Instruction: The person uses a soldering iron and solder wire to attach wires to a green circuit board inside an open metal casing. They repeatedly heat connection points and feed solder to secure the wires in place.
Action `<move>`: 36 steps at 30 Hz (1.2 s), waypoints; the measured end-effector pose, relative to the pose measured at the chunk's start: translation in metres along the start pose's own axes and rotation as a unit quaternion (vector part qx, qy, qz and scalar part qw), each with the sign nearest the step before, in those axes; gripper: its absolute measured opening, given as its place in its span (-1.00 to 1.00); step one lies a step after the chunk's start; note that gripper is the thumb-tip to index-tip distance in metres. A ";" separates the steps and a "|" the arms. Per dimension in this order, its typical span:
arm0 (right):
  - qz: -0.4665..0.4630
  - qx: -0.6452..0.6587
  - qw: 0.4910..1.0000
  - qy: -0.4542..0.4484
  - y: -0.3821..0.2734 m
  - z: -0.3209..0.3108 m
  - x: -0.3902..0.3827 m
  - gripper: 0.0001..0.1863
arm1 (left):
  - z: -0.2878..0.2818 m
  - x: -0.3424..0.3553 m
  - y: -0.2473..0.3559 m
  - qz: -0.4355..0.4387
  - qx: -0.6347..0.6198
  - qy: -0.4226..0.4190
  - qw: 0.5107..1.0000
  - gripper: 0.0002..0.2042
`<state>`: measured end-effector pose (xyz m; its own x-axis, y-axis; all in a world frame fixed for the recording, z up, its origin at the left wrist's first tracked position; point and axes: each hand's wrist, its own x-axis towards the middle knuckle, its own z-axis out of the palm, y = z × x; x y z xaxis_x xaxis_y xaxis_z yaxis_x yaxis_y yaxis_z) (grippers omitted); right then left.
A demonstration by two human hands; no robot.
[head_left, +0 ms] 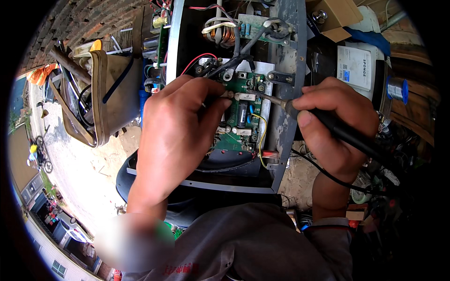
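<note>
A green circuit board (236,140) lies inside an open grey metal case (211,183) in front of me. My right hand (344,110) grips the black handle of a soldering iron (336,129); its metal tip points left, at the board's upper right part. The tip is close to a white block-shaped component (245,97); whether it touches anything is too small to tell. From the left, my left hand (178,126) reaches over the board, thumb and forefinger pinched at that component's left end. What lies between those fingertips is hidden.
A copper-wound coil (219,35) and thick cables sit in the case's far part. A beige bucket (112,89) of tools stands left. On the right are a white box (355,68), a solder spool (397,90) and an open cardboard box (338,18). The iron's black cord (323,172) trails below.
</note>
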<state>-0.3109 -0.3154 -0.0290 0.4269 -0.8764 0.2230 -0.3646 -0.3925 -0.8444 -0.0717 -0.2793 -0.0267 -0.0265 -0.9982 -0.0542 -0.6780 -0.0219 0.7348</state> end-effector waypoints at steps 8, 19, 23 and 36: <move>0.018 -0.015 1.000 0.011 -0.010 -0.013 0.001 -0.73 | -0.012 -0.001 -0.003 -0.112 -0.123 -0.047 0.985 -0.93; 0.078 0.120 0.972 0.185 -0.005 0.005 -0.014 -0.60 | -0.014 0.001 -0.005 -0.176 -0.389 -0.050 0.903 -0.90; 0.033 0.172 0.954 0.243 0.011 0.013 -0.025 -0.63 | -0.017 0.001 -0.010 -0.146 -0.279 -0.050 0.948 -0.94; -0.046 0.175 0.971 0.157 0.032 0.020 -0.017 -0.85 | -0.008 -0.002 -0.010 -0.091 -0.097 -0.026 0.991 -0.91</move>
<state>-0.3133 -0.3074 -0.0697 0.1501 -0.9056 0.3967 -0.0103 -0.4026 -0.9153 -0.0589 -0.2774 -0.0281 0.0416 -0.9724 -0.2294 -0.5212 -0.2170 0.8254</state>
